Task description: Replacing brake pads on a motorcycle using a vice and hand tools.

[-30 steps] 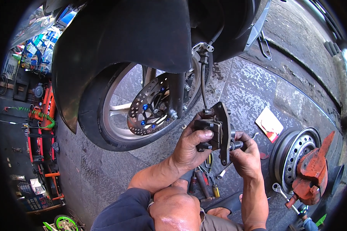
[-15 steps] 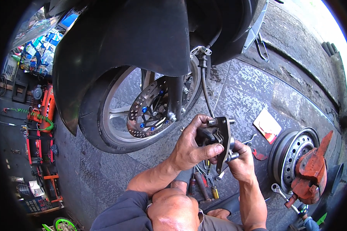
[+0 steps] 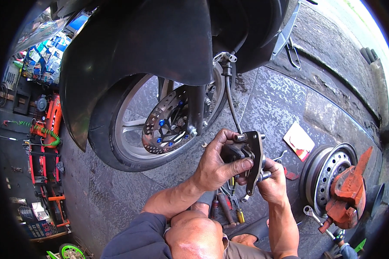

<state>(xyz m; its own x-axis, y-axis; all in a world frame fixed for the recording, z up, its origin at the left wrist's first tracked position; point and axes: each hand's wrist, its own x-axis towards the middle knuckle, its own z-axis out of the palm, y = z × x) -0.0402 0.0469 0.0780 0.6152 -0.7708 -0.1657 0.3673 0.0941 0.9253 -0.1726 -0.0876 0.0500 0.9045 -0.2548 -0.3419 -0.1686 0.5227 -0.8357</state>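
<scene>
My left hand (image 3: 216, 166) is closed around a black brake caliper (image 3: 234, 152), its thumb pressed along the near side. A flat metal bracket plate (image 3: 257, 157) stands upright on the caliper's right side. My right hand (image 3: 273, 183) is closed at the lower right of that plate, its fingertips at a short metal cylinder-shaped part (image 3: 264, 175). The fingers partly hide that side of the caliper. From the caliper's top a brake hose (image 3: 232, 103) runs up to the motorcycle's fork. Beyond my hands is the front wheel (image 3: 129, 157) with a drilled brake disc (image 3: 153, 131).
A black fender (image 3: 147, 43) overhangs the wheel. Pliers, a hammer (image 3: 225, 205) and screwdrivers (image 3: 240, 215) lie on the tiled floor below my hands. At right are a white-and-red packet (image 3: 298, 140), a steel rim (image 3: 324, 172) and an orange vise (image 3: 348, 194). Tools hang at left.
The caliper and its bracket have turned slightly, and the plate has shifted a little to the right. Both hands keep their hold.
</scene>
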